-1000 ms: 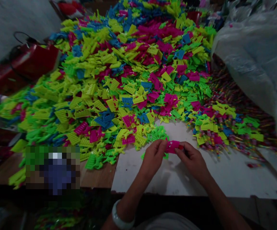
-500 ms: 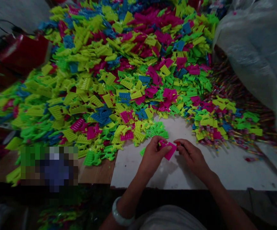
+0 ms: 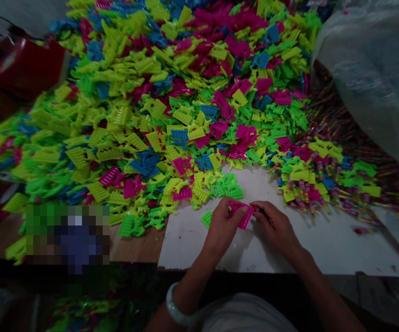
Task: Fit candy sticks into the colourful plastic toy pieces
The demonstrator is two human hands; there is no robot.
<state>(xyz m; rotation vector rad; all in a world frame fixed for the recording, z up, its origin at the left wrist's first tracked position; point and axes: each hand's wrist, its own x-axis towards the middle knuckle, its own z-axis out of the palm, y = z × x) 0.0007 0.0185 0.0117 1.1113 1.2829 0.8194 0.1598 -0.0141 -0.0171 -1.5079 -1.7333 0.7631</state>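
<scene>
My left hand (image 3: 222, 227) pinches a pink plastic comb-like piece (image 3: 243, 215) over a white board (image 3: 324, 244). My right hand (image 3: 276, 226) meets it from the right, fingertips closed on a small red part (image 3: 255, 208) at the pink piece's edge. A green piece (image 3: 206, 218) lies flat just left of my left hand. A pale bangle (image 3: 177, 311) sits on my left wrist.
A huge heap of yellow, green, pink and blue plastic pieces (image 3: 172, 92) covers the table beyond the board. Thin striped sticks (image 3: 324, 193) lie at the right. A clear plastic bag (image 3: 368, 69) rises at the far right; a red container (image 3: 23, 69) stands at left.
The view has tilted down slightly. Both hands stay together on the pink piece, which has turned a little in my left fingers.
</scene>
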